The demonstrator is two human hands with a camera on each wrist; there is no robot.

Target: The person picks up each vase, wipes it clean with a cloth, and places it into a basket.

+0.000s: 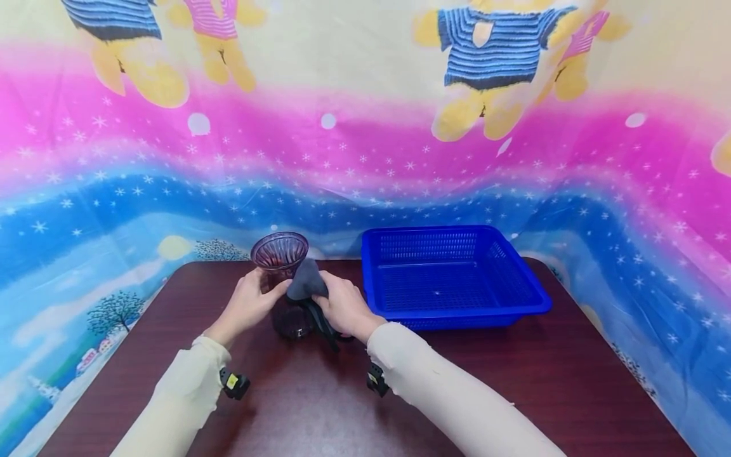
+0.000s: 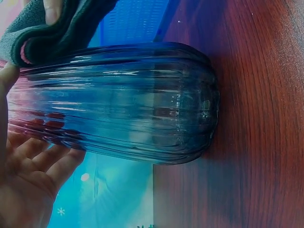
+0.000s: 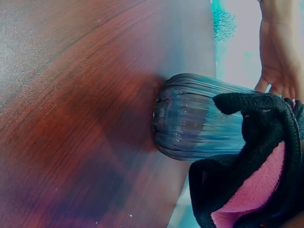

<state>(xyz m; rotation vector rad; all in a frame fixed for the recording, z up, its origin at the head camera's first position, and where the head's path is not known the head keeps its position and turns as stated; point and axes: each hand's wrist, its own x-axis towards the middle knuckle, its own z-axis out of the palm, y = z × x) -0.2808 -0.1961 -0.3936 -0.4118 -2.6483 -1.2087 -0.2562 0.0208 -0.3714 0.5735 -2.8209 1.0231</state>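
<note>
A ribbed clear glass vase [image 1: 280, 252] with a flared rim and a purplish tint stands upright, its base down at the tabletop. My left hand [image 1: 245, 306] grips its neck from the left, thumb toward the front and fingers round the far side. In the left wrist view, those fingers show through the ribbed glass [image 2: 128, 107]. My right hand [image 1: 346, 306] holds a folded dark grey cloth [image 1: 306, 281] against the vase's upper right side. The cloth [image 3: 251, 190] shows a pink inner face in the right wrist view, and its loose ends hang down beside the vase.
A blue plastic basket [image 1: 462, 313] with perforated walls stands to the right of the vase, near the back of the dark red-brown wooden table [image 1: 331, 406]. Behind the table hangs a printed curtain [image 1: 354, 152] with bears and snowflakes. Both wrists carry small black cameras.
</note>
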